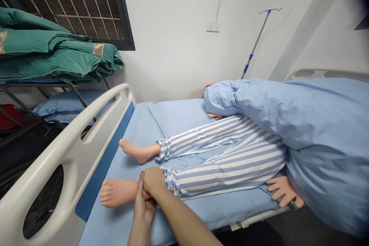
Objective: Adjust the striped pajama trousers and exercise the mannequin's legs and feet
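A manikin lies on the bed in blue-and-white striped trousers (225, 173), its feet toward the left. My right hand (154, 180) is wrapped over the top of the ankle of its nearer leg, just below the gathered cuff. Against the near side of that ankle, my left hand (144, 205) is closed with the thumb pointing up, touching the right hand. Most of the ankle is hidden by my hands. The manikin's nearer foot (118, 192) sticks out to the left of them. Its other foot (138, 150) rests on the sheet farther back.
A cream footboard (95, 138) borders the bed's left end. The blue quilt (311, 115) covers the manikin's upper body; its hand (284, 190) lies at the near edge. An IV pole (258, 42) stands by the wall. Green bedding (57, 54) sits on a rack at left.
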The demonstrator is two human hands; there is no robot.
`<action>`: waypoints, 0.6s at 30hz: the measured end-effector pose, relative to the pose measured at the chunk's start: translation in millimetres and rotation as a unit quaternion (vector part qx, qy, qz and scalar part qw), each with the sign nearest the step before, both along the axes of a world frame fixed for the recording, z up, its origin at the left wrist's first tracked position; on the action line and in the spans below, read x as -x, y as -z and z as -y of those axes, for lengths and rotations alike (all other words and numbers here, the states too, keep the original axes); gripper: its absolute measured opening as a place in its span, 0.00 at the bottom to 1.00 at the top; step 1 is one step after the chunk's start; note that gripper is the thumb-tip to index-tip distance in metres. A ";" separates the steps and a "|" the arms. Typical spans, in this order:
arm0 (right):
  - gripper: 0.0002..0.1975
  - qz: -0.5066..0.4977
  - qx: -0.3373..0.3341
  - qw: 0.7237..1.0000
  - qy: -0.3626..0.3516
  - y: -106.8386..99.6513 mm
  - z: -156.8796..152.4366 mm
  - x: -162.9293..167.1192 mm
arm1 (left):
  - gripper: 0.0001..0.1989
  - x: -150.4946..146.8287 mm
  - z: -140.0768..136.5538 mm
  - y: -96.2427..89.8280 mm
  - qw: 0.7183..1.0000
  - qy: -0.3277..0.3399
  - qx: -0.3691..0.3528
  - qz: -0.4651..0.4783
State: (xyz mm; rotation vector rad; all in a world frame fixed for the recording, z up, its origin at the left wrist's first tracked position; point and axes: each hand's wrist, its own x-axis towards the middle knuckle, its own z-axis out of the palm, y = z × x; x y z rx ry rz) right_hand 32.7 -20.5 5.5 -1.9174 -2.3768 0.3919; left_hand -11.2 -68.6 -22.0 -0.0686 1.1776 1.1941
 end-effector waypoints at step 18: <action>0.19 -0.045 -0.107 0.991 0.070 2.2 56.6 3.4 | 0.15 24.8 -31.0 -52.9 0.809 -0.269 -0.027 -0.522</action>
